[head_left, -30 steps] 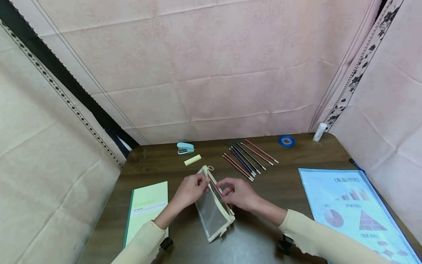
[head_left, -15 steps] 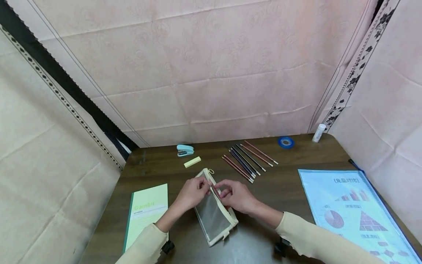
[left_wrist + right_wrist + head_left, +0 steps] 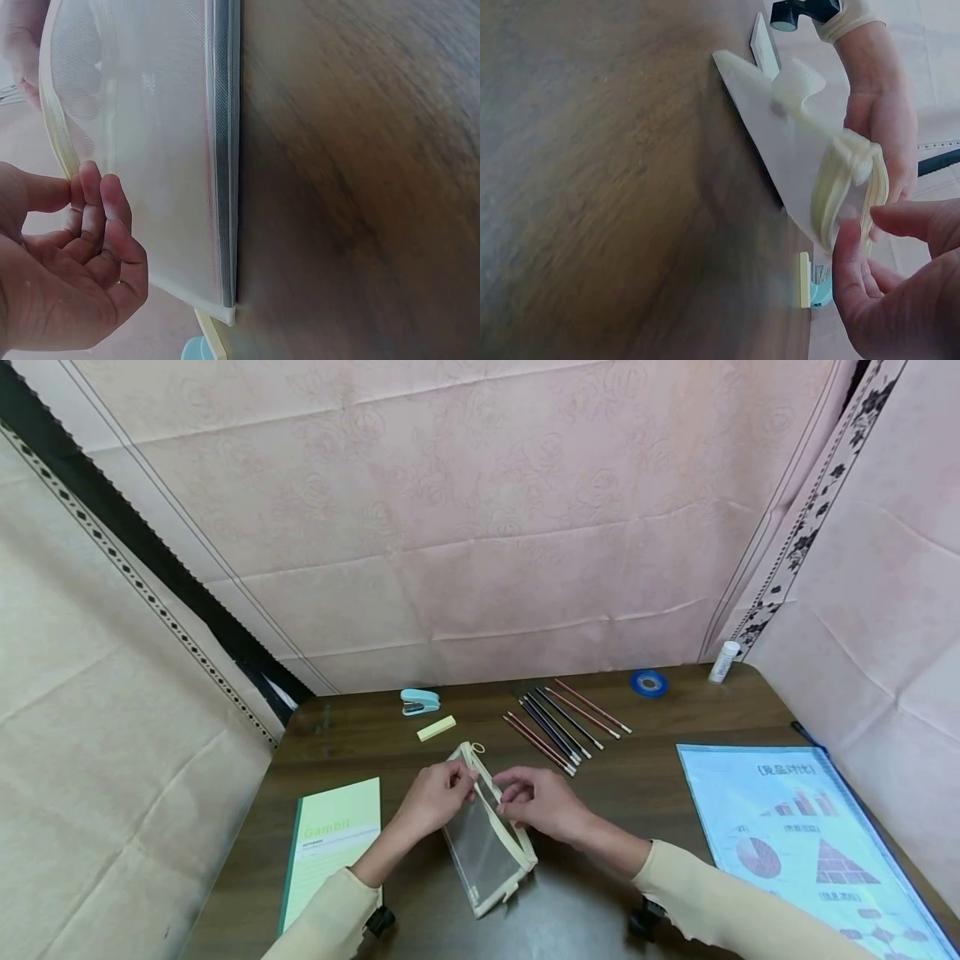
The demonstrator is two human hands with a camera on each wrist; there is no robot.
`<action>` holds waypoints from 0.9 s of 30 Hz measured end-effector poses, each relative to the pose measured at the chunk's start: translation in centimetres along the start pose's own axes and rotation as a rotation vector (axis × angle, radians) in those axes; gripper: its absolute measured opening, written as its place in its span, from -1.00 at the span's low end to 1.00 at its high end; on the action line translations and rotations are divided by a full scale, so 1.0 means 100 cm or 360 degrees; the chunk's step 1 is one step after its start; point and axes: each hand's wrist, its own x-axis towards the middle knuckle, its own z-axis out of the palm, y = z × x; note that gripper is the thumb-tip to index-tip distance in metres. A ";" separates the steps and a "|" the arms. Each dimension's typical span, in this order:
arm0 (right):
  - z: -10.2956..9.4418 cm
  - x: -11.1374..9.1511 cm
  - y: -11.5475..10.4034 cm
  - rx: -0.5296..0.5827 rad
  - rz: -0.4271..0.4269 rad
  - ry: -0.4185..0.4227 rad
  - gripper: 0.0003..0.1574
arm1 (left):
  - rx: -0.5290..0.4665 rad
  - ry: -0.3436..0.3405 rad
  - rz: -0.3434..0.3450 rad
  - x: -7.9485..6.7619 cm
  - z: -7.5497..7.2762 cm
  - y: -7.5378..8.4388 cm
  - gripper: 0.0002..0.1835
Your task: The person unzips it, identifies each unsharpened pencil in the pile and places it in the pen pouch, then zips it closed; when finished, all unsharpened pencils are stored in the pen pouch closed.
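Note:
A translucent mesh pencil case with cream edging stands tilted on the table, its zip mouth gaping upward. My left hand pinches the far-left rim of the mouth between thumb and fingers; the left wrist view shows this hand at the cream zip edge. On the opposite rim, my right hand pinches the edging, thumb outside and index finger at the opening in the right wrist view. Through the mesh, a thin reddish line shows low in the case. Behind the case lie several dark and red pencils.
A light-blue stapler and pale yellow block lie behind the case. A green notebook is left, a blue document folder right. Blue tape and a white glue stick stand near the back edge.
The red pencil seen between my hands at the mouth has gone down into the case. Both hands stay at the rim, having shifted only slightly.

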 end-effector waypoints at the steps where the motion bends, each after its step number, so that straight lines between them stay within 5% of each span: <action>1: -0.001 0.001 0.001 -0.0007 -0.0008 -0.0005 -0.53 | 0.0000 0.0002 0.0002 0.000 0.000 0.000 -0.68; 27: -0.067 0.045 0.036 -0.0512 -0.0148 0.0420 -0.70 | -0.0061 -0.0022 -0.0022 -0.003 0.000 -0.002 -0.68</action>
